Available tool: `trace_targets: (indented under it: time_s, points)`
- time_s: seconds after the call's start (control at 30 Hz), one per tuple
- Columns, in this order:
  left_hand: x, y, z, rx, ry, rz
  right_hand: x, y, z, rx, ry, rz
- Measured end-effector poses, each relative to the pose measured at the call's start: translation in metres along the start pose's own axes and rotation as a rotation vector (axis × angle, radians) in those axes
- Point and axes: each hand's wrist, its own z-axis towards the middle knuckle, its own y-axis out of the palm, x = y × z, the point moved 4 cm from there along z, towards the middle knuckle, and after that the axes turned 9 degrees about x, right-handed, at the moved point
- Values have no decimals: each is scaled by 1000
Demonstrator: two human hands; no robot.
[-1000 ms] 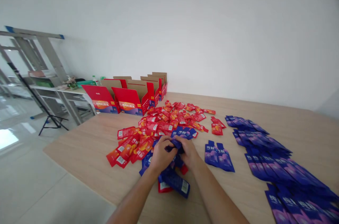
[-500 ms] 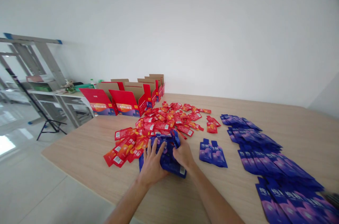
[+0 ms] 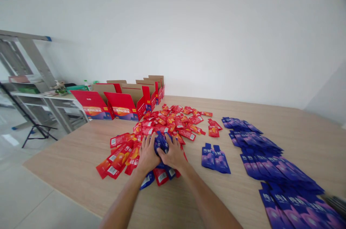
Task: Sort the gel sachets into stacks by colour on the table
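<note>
Across the pale wood tabletop [image 3: 67,153], open red cartons [image 3: 124,101] stand toward the far left. Overlapping rows of blue pouches [image 3: 267,166] fan down the right side, and a loose heap of red pouches [image 3: 164,120] spreads over the middle. At the heap's near edge lies a bunch of blue pouches [image 3: 161,143], with a few red ones showing below it. The left hand [image 3: 147,155] and right hand [image 3: 174,153] cup this bunch from either side, fingers spread and part-curled, holding it between them; how firmly, I cannot tell. Apart, to the right, lies a pair of blue pouches [image 3: 208,158], flat, narrow necks pointing away.

Each pouch looks light and limp, with a slick film skin, so a stack would likely slip and splay. Side edges seem the best hold for several together; one alone should pinch well at its neck, probably the stiffest part.
</note>
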Motion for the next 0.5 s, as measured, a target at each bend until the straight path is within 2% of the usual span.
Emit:
trace_targets:
  time_s: [0.1, 0.27, 0.4, 0.5]
  points:
    - [-4, 6, 4, -17, 16, 101, -2, 3, -4, 9, -29, -91]
    - [-12, 8, 2, -136, 66, 173, -6, 8, -8, -32, -82, -162]
    - [-19, -6, 3, -269, 67, 144, -1, -2, -5, -94, -47, -34]
    - [-16, -23, 5, -265, 48, 110, 8, -18, -4, -138, -142, 163]
